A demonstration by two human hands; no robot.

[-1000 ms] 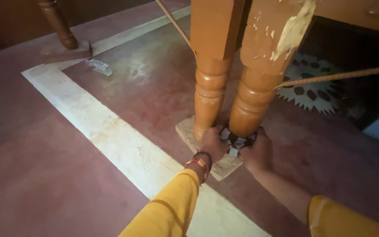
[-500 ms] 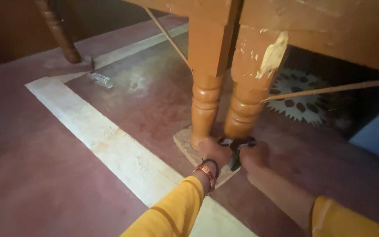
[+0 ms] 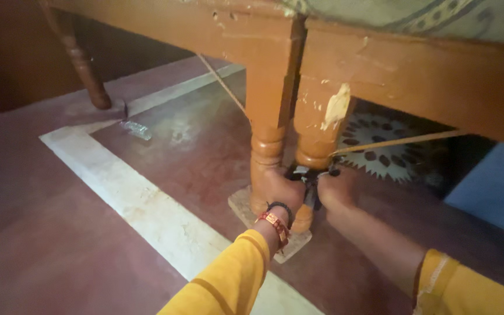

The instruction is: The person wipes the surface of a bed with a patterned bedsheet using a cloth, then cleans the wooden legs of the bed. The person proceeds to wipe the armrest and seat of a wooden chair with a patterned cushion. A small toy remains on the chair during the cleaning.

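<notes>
Both hands closed on a black-and-white checked cloth (image 3: 309,178) wrapped round the right turned wooden leg (image 3: 316,137): left hand (image 3: 281,189), right hand (image 3: 335,189). Legs stand on a flat board (image 3: 241,208) on the floor.

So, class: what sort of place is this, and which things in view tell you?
Probably a room in a home, at floor level: two turned orange-brown wooden furniture legs stand on a red-brown floor with a pale inlaid border stripe, and a patterned fabric edge shows above the wooden frame.
</notes>
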